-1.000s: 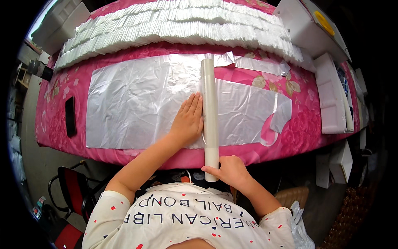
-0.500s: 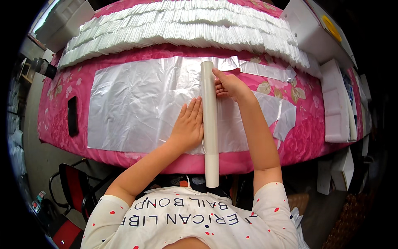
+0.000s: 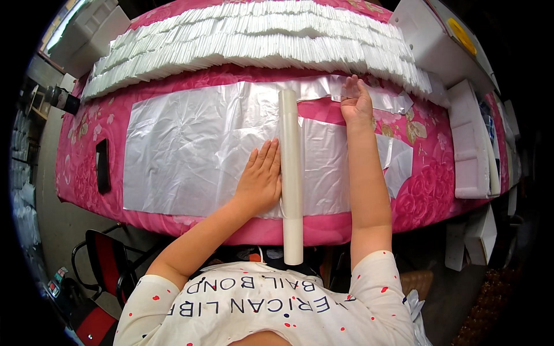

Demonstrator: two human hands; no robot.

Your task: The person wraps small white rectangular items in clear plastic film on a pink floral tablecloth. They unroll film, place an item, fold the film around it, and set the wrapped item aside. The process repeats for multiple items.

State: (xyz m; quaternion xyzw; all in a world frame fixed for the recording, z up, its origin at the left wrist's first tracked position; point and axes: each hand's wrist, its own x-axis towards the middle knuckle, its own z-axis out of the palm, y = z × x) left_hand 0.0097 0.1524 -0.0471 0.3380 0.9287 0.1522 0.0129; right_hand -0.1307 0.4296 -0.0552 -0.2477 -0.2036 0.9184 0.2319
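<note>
A long white roll of clear plastic film [image 3: 290, 173] lies across the pink flowered table [image 3: 427, 196], its near end hanging over the front edge. My left hand [image 3: 261, 179] rests flat, fingers apart, on the spread plastic sheet [image 3: 184, 150] right beside the roll. My right hand [image 3: 356, 101] reaches far out, fingers spread, onto the plastic strip [image 3: 323, 87] at the far side, close to the rows of white packets [image 3: 259, 40].
White foam boxes [image 3: 470, 144] stand at the table's right end, more white boxes [image 3: 427, 34] at the far right. A black phone-like object [image 3: 103, 166] lies at the left of the sheet. A black and red chair [image 3: 104, 259] stands below left.
My right hand left the roll's near end, passed its far end and now reaches further right onto the far plastic strip. My left hand stayed flat beside the roll.
</note>
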